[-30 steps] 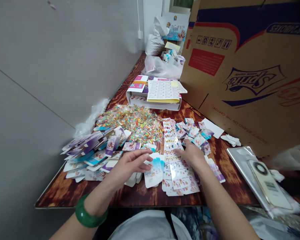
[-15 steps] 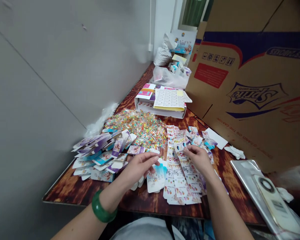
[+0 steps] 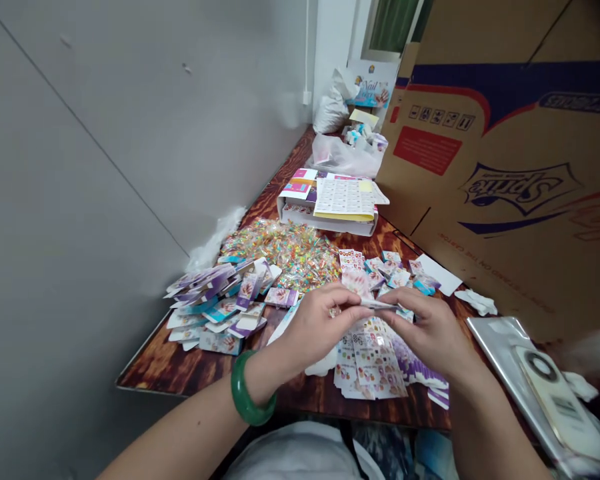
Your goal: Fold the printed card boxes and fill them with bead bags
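Both hands meet above the middle of the table, pinching a nail sticker sheet [image 3: 357, 283] between thumbs and fingers. My left hand [image 3: 325, 323], with a green bangle on the wrist, grips its left side. My right hand [image 3: 427, 327] has the right side. The sheet is bent, with a thin edge facing me. Directly below lies a stack of printed sticker sheets [image 3: 377, 370], partly covered by the hands. Flat white and blue cards [image 3: 323, 365] lie under my left hand. Purple-edged cards [image 3: 425, 373] are fanned out beneath my right hand.
A pile of small cartons [image 3: 220, 300] stands at left, beside a heap of colourful small packets [image 3: 290, 250]. More small boxes [image 3: 393, 270] lie at right. Behind are an open box with papers [image 3: 330, 223] and plastic bags. A big cardboard carton [image 3: 505, 153] and a phone [image 3: 555, 400] border the right.
My right hand has lifted a sticker sheet off the stack. My left hand has moved right and now grips it too, and the sheet is bent between them. The view has shifted slightly.
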